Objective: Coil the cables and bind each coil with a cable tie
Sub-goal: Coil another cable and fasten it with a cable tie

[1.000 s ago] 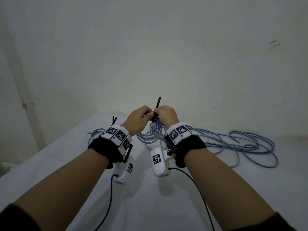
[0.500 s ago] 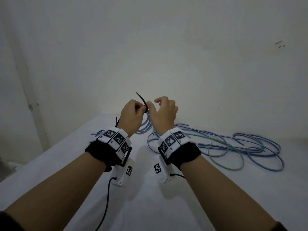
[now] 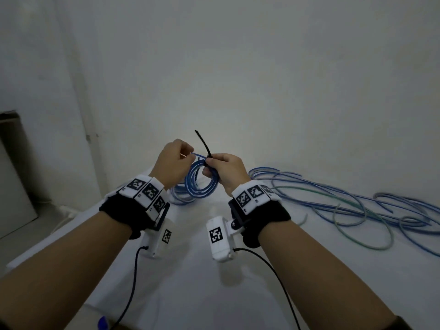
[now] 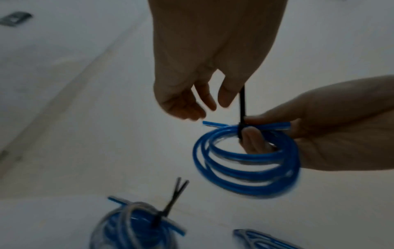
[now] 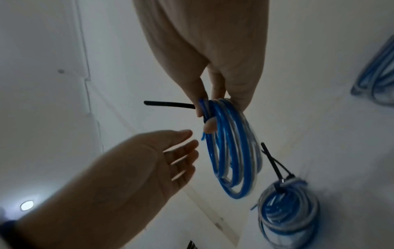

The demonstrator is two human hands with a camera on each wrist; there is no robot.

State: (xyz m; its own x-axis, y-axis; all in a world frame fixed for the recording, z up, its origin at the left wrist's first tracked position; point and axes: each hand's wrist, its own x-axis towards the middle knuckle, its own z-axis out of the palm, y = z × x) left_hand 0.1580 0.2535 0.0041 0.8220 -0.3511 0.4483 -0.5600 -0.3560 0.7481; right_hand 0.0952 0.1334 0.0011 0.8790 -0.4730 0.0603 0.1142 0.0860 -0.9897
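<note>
My right hand point(image 3: 209, 166) holds a blue cable coil point(image 3: 201, 186) in the air, pinching it where a black cable tie point(image 3: 202, 144) wraps the bundle. The tie's tail sticks up and to the left. In the right wrist view the coil point(image 5: 232, 151) hangs below my right hand point(image 5: 204, 119), and the tie tail point(image 5: 168, 103) points left. My left hand point(image 3: 188, 156) hovers just left of the coil, beside a loose cable end. Its fingers point(image 5: 183, 151) are straight and hold nothing. The left wrist view shows my left hand point(image 4: 204, 107) just clear of the tie point(image 4: 242, 104).
A bound coil point(image 4: 136, 224) with black tie tails lies on the white table point(image 3: 190, 270) under my hands. Loose blue and green cables point(image 3: 345, 206) sprawl across the table's right side. A wall stands close behind. A dark cabinet point(image 3: 9, 163) is at far left.
My left hand has let go of the tie and drawn slightly left, now open. The coil now hangs from my right hand alone, and the tie tail sticks up.
</note>
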